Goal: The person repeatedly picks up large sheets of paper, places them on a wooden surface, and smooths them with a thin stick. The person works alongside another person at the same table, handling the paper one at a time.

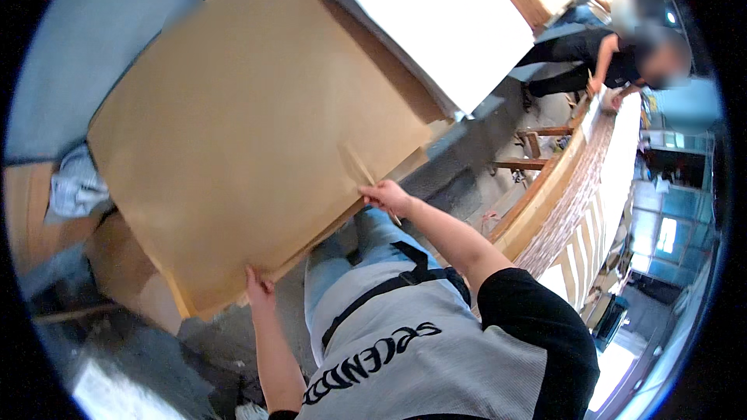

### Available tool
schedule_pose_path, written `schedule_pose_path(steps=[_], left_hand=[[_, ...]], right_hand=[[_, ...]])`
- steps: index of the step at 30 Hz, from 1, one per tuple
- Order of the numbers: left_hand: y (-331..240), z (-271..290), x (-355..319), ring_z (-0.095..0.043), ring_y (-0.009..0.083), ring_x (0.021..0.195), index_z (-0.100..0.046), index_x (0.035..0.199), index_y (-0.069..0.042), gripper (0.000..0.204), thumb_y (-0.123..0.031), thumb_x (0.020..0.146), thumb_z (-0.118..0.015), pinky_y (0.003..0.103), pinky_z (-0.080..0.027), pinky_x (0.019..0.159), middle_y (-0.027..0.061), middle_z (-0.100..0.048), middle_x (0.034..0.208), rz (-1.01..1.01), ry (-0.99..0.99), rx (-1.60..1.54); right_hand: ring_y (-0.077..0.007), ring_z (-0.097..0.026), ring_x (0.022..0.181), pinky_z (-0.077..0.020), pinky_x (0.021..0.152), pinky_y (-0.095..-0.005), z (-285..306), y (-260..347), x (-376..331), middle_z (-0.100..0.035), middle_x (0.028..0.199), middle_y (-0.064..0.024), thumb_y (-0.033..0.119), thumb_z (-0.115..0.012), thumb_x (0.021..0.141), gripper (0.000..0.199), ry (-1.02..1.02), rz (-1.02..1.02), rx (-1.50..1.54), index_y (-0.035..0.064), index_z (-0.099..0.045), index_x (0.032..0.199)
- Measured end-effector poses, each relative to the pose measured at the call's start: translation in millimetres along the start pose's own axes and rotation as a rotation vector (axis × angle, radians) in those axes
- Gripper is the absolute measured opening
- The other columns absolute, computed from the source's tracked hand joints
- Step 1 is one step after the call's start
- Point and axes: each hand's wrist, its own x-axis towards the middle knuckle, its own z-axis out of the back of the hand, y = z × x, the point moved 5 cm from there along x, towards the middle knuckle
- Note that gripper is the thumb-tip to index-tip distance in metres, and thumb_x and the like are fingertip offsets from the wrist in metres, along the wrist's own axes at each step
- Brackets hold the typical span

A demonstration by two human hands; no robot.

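Brown board (pixel 249 124): large, flat, thin sheet, matte and smooth, roughly square with rounded-looking corners, tilted and resting over a stack of similar boards (pixel 342 218) whose pale edges show beneath. Left hand (pixel 259 286): fingers clamped on the sheet's lower edge. Right hand (pixel 387 197): pinching the sheet's near-right edge together with a thin wooden stick (pixel 360 165) lying on the surface. White panel (pixel 443 23): smooth, glossy, lying beyond the brown sheet. Crumpled grey cloth (pixel 75 185): left of the sheet. Long curved wooden frame (pixel 556 179): slatted, pale timber, to the right. Another person (pixel 599 62) bends over its far end.
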Motion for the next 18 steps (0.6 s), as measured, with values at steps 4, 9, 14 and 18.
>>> schedule_pose_path(steps=[4, 9, 14, 18], left_hand=[[21, 2, -7, -0.037, 0.0105, 0.038, -0.05, 0.091, -0.012, 0.029, -0.038, 0.082, -0.054, 0.021, -0.028, 0.035, 0.0007, -0.046, 0.059, -0.017, 0.051, 0.114], [33, 8, -6, -0.038, 0.0108, 0.04, -0.049, 0.094, -0.011, 0.032, -0.039, 0.082, -0.054, 0.022, -0.029, 0.037, 0.0019, -0.047, 0.062, -0.007, -0.091, 0.158], [30, -27, -38, -0.04, 0.0108, 0.042, -0.049, 0.095, -0.011, 0.032, -0.04, 0.081, -0.054, 0.022, -0.03, 0.038, 0.0011, -0.049, 0.064, -0.046, -0.238, 0.177], [28, -28, -45, -0.04, 0.0112, 0.043, -0.049, 0.095, -0.012, 0.031, -0.039, 0.082, -0.054, 0.023, -0.03, 0.038, 0.0012, -0.049, 0.065, -0.044, -0.252, 0.213]], right_hand=[[-0.005, -0.045, 0.047, -0.0318, 0.041, -0.0202, 89, -4, -27, -0.052, 0.056, 0.0028, 0.034, -0.064, 0.075, 0.026, -0.101, 0.0, -0.117, 0.0085, -0.061, 0.068], [-0.006, -0.049, 0.05, -0.0385, 0.045, -0.0209, 263, -5, -25, -0.06, 0.068, -0.0006, 0.023, -0.064, 0.075, 0.018, -0.587, 0.291, 0.049, 0.0063, -0.063, 0.081], [-0.0112, -0.057, 0.065, -0.0459, 0.062, -0.025, 352, 12, -16, -0.062, 0.073, -0.003, 0.018, -0.068, 0.069, 0.022, -1.003, 0.381, -0.14, 0.0075, -0.063, 0.087], [-0.0186, -0.06, 0.071, -0.0448, 0.067, -0.0304, 363, 31, -7, -0.063, 0.075, -0.0079, 0.027, -0.065, 0.071, 0.024, -1.041, 0.274, -0.314, 0.0082, -0.064, 0.087]])
